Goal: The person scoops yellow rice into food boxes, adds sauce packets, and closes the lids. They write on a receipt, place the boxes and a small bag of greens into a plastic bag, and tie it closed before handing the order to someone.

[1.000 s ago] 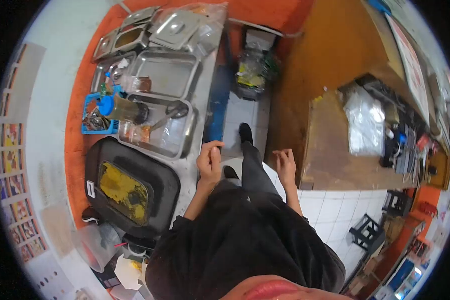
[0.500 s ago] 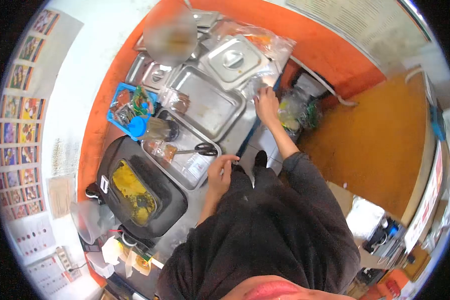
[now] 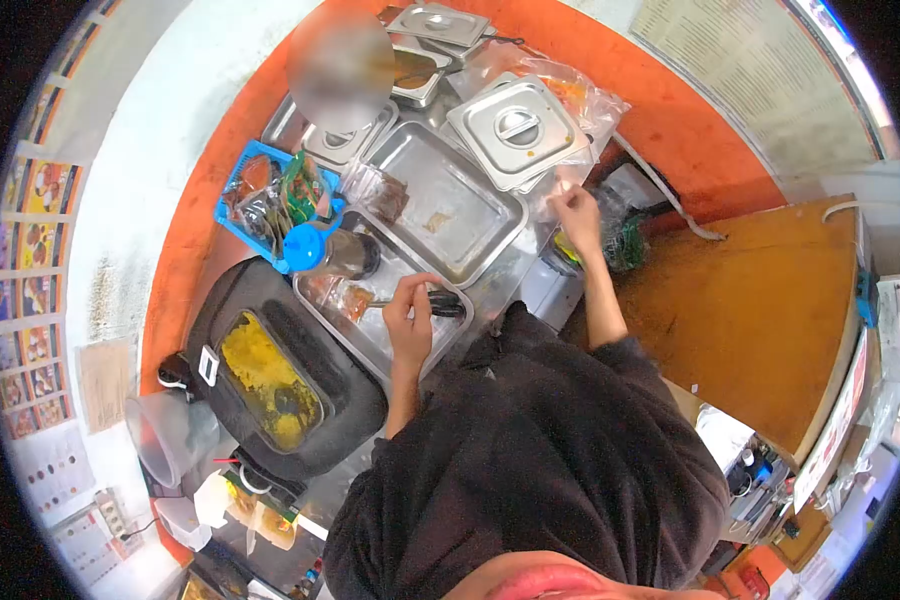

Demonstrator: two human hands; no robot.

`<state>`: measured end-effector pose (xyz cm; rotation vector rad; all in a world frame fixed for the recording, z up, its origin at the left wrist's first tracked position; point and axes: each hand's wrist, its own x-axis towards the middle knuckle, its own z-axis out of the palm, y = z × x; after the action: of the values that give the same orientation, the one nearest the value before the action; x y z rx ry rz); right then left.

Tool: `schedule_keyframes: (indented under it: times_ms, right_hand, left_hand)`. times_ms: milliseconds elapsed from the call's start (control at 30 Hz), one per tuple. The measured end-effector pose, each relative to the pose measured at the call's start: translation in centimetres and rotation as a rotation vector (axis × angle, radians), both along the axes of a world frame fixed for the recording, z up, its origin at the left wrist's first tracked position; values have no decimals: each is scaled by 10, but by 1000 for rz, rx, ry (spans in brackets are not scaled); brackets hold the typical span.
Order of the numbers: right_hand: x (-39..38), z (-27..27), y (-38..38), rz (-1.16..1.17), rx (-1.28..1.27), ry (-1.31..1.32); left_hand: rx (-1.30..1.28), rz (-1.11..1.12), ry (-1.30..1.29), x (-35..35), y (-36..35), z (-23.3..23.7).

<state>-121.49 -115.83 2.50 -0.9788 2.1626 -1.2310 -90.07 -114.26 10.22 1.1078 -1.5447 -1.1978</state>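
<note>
My right hand is at the counter's right edge, fingers pinched together at a piece of clear plastic bag. Just beyond it lies a steel lid with a recessed handle. My left hand hovers over the near steel tray, fingers loosely bent and apart, with nothing visible in them. Beside its fingertips lie black-handled scissors, partly covered by the hand. A bag of reddish-brown food and a blue-lidded shaker bottle are in the same tray.
A larger steel tray holds a small scrap. Left of it are a bag of brown food and a blue basket of packets. A black cooker holds yellow food. A wooden surface stands right.
My left hand has moved left from the tray's edge to above the tray and scissors. My right hand stays by the plastic at the counter edge. The camera view has shifted.
</note>
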Motion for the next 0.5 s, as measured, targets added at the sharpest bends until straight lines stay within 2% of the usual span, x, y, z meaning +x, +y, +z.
schedule_keyframes:
  times_ms: [100, 167, 200, 233, 267, 300, 333, 400, 433, 467, 500]
  right_hand:
    - [14, 47, 40, 73, -90, -74]
    - [33, 93, 53, 301, -91, -374]
    - [38, 113, 53, 311, -66, -374]
    - [44, 130, 51, 454, 55, -373]
    - [51, 136, 49, 599, 172, -376]
    - [57, 134, 46, 610, 180, -383]
    - [60, 135, 41, 771, 149, -315]
    - [57, 145, 23, 1074, 4, -79]
    - [57, 149, 14, 1213, -86, 83]
    - [56, 145, 3, 1309, -62, 68]
    - [54, 142, -10, 1401, -33, 49]
  left_hand:
    - [100, -29, 38, -2, -9, 2]
    - [37, -77, 18, -19, -14, 19]
    - [-41, -132, -13, -27, -18, 22]
    - [-79, -232, -17, -31, -24, 16]
    - [-73, -268, 14, -41, -25, 20]
    - [-78, -308, 43, -48, -24, 25]
    - [-82, -308, 43, -44, -20, 24]
    - [145, -373, -59, -39, -20, 25]
    - [259, -322, -57, -36, -18, 38]
    - [333, -261, -48, -30, -17, 36]
    - [282, -259, -89, -23, -18, 35]
